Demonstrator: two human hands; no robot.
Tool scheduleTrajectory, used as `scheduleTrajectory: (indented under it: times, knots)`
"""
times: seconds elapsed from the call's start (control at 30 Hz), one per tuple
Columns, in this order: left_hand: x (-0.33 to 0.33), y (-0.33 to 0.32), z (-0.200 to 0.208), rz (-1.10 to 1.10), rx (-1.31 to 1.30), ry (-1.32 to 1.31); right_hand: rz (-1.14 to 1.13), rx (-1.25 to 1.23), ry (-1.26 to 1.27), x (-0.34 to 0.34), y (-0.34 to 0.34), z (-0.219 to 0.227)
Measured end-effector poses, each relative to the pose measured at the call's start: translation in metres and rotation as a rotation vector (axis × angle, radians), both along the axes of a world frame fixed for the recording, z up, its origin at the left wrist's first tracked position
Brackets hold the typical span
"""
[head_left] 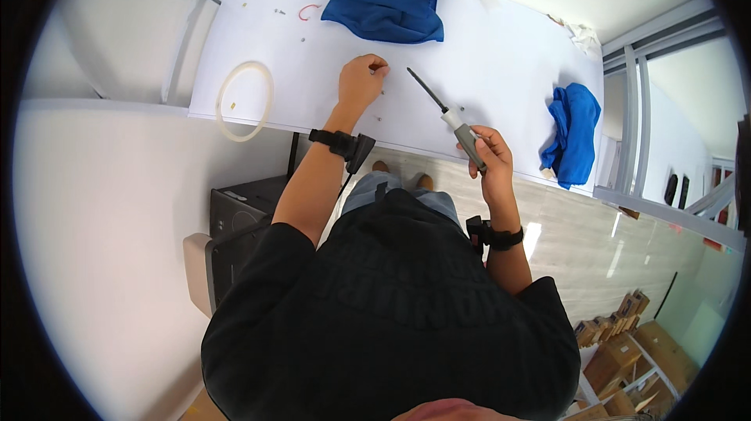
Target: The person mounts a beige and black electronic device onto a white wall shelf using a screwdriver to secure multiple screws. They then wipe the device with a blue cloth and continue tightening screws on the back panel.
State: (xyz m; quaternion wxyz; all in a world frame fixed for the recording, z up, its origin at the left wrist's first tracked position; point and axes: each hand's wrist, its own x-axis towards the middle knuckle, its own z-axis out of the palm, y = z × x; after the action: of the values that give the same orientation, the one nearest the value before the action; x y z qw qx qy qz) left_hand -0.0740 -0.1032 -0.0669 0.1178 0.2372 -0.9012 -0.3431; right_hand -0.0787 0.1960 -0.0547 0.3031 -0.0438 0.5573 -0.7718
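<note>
Over the white table (501,69), my left hand (361,86) is closed in a pinch. A tiny dark piece shows at its fingertips, too small to name. My right hand (494,159) grips a screwdriver (465,136) by its grey and white handle. The dark shaft slants up and left, its tip apart from my left hand. Small metal pieces, perhaps screws, lie near my left hand, one of them (379,118) by the front edge. Another small piece (461,108) lies beside the screwdriver.
A blue cloth (387,5) lies at the back, another blue cloth (575,135) at the right edge. To the left is a pale ring (250,66), overhanging the front edge. Behind it are a red curved wire (307,8) and several tiny parts (280,12). White crumpled material (583,37) sits back right.
</note>
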Motion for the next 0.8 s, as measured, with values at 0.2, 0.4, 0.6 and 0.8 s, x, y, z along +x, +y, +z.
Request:
scheduleTrajectory:
  times: [0.2,0.4,0.6,0.8]
  knots:
    - [0.055,-0.006,0.03,0.144,1.028,0.227,0.174,-0.026,0.044,-0.006,-0.024,0.012]
    - [0.142,-0.002,0.029,0.378,1.324,0.44,0.432,0.0,0.046,0.007,-0.058,0.004]
    - [0.232,0.015,0.032,0.564,1.265,0.592,0.641,-0.01,0.039,0.045,-0.084,-0.002]
    - [0.314,0.027,0.037,0.665,1.076,0.601,0.829,0.013,-0.022,0.087,-0.097,0.004]
